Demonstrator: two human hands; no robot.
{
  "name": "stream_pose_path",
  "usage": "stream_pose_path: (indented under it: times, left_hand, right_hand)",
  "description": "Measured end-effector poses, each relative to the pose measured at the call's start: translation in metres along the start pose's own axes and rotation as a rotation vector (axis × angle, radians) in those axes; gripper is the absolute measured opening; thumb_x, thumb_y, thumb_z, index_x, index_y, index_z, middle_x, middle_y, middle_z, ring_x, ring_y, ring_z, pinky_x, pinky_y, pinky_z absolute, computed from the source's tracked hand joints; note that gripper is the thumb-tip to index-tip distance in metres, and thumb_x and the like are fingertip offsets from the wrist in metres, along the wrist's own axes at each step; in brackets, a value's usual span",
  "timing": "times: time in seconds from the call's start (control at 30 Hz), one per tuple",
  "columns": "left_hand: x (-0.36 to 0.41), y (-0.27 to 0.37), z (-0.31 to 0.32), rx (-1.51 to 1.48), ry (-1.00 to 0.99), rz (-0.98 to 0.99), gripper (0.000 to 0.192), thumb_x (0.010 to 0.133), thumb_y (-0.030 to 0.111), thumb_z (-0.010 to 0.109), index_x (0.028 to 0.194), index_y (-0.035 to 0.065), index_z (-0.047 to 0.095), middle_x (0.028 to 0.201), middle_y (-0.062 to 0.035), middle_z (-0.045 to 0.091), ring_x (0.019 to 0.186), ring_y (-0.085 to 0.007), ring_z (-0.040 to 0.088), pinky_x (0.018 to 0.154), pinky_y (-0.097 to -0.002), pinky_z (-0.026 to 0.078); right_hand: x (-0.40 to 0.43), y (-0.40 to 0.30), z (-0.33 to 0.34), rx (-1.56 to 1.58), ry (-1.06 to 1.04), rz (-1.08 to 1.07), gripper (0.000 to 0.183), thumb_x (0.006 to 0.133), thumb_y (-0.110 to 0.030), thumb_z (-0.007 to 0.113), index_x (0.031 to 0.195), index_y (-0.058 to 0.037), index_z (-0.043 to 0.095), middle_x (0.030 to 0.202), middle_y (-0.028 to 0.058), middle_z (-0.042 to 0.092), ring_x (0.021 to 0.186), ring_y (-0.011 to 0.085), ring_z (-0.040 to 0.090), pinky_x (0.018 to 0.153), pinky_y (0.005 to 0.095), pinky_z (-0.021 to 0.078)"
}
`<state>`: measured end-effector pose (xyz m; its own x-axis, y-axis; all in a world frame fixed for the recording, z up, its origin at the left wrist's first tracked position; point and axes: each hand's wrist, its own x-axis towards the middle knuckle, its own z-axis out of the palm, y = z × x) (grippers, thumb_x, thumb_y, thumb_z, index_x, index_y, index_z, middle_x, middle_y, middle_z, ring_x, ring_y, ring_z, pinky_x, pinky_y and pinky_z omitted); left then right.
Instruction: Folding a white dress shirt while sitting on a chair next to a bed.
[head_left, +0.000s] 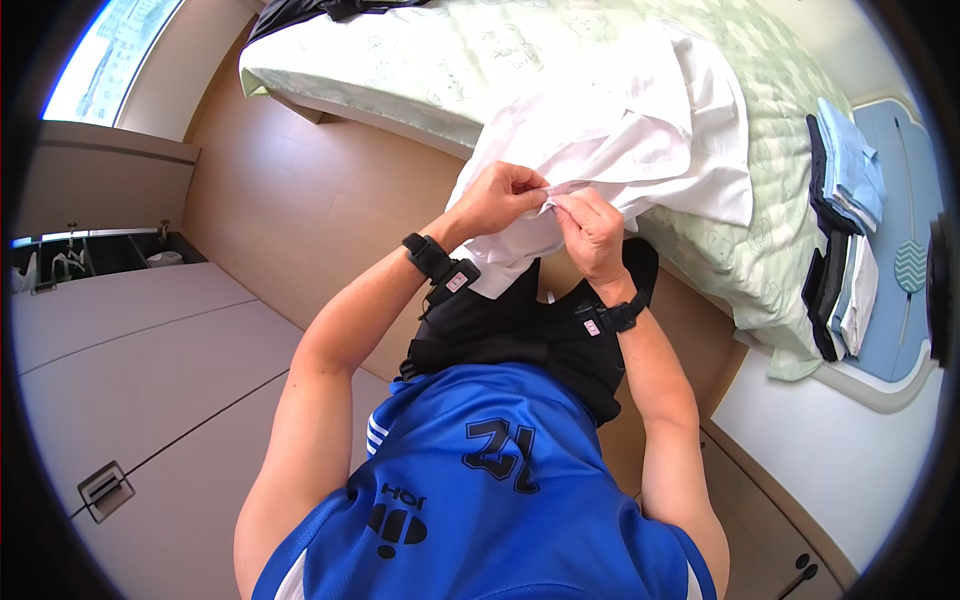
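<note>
A white garment (592, 142), apparently a shirt, lies loosely spread over the near edge of the bed, and its lower part hangs down in front of my legs. My left hand (495, 201) pinches the garment's near edge between thumb and fingers. Close beside it, almost touching, my right hand (594, 231) grips the same edge with bent fingers. A narrow folded strip of the cloth shows between the two hands. My fingertips partly cover the exact spot being held. Black straps with small devices sit on both wrists.
Pale green patterned bedding (420, 64) covers the bed. Folded light-blue clothes (851, 161) and a second folded stack (855, 292) lie by the blue headboard (892, 345). A black item (300, 16) rests at the far corner. Wardrobe doors (172, 375) and hangers (67, 259) are at left.
</note>
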<state>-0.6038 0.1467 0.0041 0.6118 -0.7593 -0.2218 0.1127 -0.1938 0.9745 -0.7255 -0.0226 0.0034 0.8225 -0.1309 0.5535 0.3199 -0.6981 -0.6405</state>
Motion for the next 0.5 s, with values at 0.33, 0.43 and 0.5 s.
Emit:
stream_pose_path:
  times: [0.33,0.43,0.5]
  left_hand:
    - [0.000,-0.005,-0.004,-0.147,-0.018,-0.035,0.018,0.098,0.009,0.076,0.112,-0.0023,0.078,0.095,-0.0022,0.077,0.085,-0.0050,0.066,0.075,-0.0213,0.053]
    - [0.000,-0.001,-0.003,-0.098,-0.050,-0.021,0.018,0.097,0.009,0.078,0.110,-0.0036,0.078,0.095,-0.0026,0.076,0.084,-0.0051,0.066,0.076,-0.0208,0.053]
    - [0.000,0.003,-0.002,-0.081,-0.073,-0.012,0.018,0.096,0.009,0.078,0.108,-0.0044,0.078,0.095,-0.0027,0.076,0.084,-0.0052,0.065,0.076,-0.0207,0.053]
  right_hand:
    - [-0.009,0.002,0.007,0.187,0.037,0.240,0.012,0.086,0.004,0.077,0.097,0.0002,0.076,0.083,0.0108,0.071,0.071,0.0222,0.068,0.063,0.0324,0.0523]
    - [-0.013,0.006,0.011,0.262,0.050,0.344,0.009,0.086,0.004,0.077,0.095,0.0021,0.076,0.082,0.0108,0.073,0.071,0.0181,0.069,0.064,0.0306,0.0534]
    - [-0.016,0.009,0.012,0.320,0.068,0.409,0.007,0.086,0.004,0.077,0.093,0.0033,0.076,0.081,0.0109,0.074,0.071,0.0160,0.070,0.065,0.0297,0.0539]
